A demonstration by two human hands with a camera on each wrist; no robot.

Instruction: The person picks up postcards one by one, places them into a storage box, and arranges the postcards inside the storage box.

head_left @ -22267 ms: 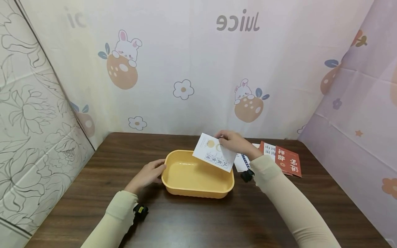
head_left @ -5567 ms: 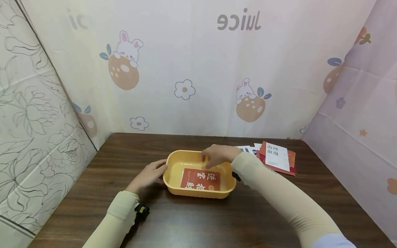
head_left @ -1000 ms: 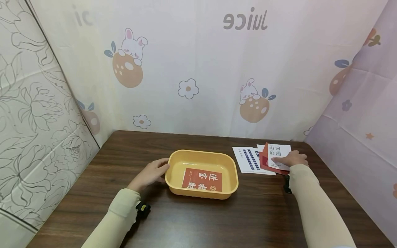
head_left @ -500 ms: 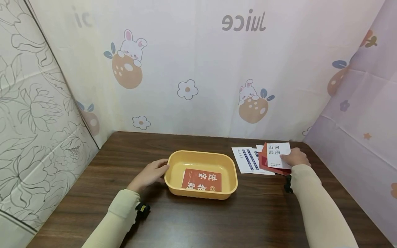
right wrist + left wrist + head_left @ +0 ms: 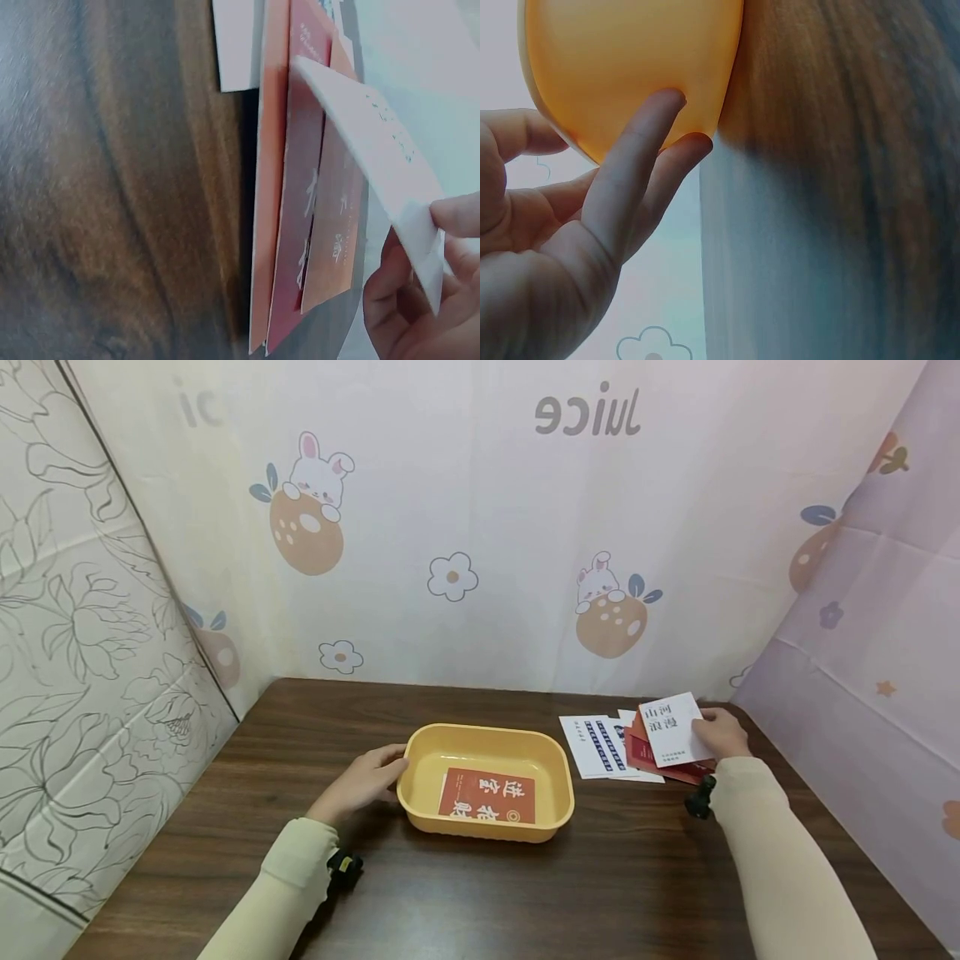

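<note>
A yellow plastic basin [image 5: 486, 739] sits mid-table with a red card [image 5: 487, 795] lying flat in it; a white edge shows beneath that card. My left hand [image 5: 363, 783] grips the basin's left end: in the left wrist view, fingers [image 5: 634, 161] press the outer wall [image 5: 645, 60] and another digit meets the rim. At the back right, my right hand [image 5: 722, 733] pinches a white card [image 5: 673, 731] by its right edge. The right wrist view has this white card [image 5: 375, 142] tilted up above several red and orange cards [image 5: 300, 202].
White cards with blue print [image 5: 588, 747] lie fanned out between the basin and the red cards. Behind the dark wood table [image 5: 600, 877] hangs a printed curtain [image 5: 510, 510], with more curtain at both sides.
Since half a second ago, the right hand has lifted and turned the white card off the red ones. Earlier it put a white card, later a red one, at the basin. Left hand stays.
</note>
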